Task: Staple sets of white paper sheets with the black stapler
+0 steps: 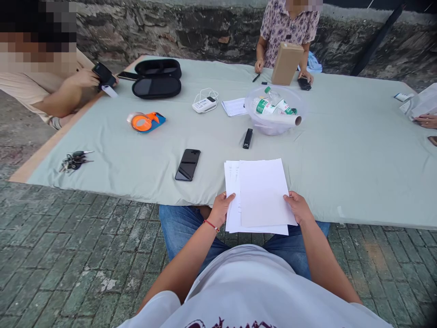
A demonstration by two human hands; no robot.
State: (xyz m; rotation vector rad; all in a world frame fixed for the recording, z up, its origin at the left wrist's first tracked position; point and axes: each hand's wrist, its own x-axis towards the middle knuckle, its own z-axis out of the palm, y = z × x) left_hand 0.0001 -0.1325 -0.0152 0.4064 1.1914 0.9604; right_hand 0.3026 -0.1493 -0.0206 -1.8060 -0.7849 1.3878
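Observation:
Several white sheets of paper (262, 193) lie in a loose stack over the near edge of the table, the top one blank and shifted to the right. Faint print shows on the sheet beneath, along its left side. My left hand (221, 207) pinches the left edge of the stack, thumb on top; a red string bracelet is on that wrist. At the right edge my right hand (298, 206) grips the papers, its thumb also on top. The fingers under the sheets are hidden.
The cloth-covered table (355, 150) bears a black phone (187, 165), a stapler-like black object (247, 138), a bowl with bottles (273, 123), an orange tape dispenser (145, 122), keys (75, 161), a power bank (204, 105) and an open black case (156, 86). People sit left, across and right.

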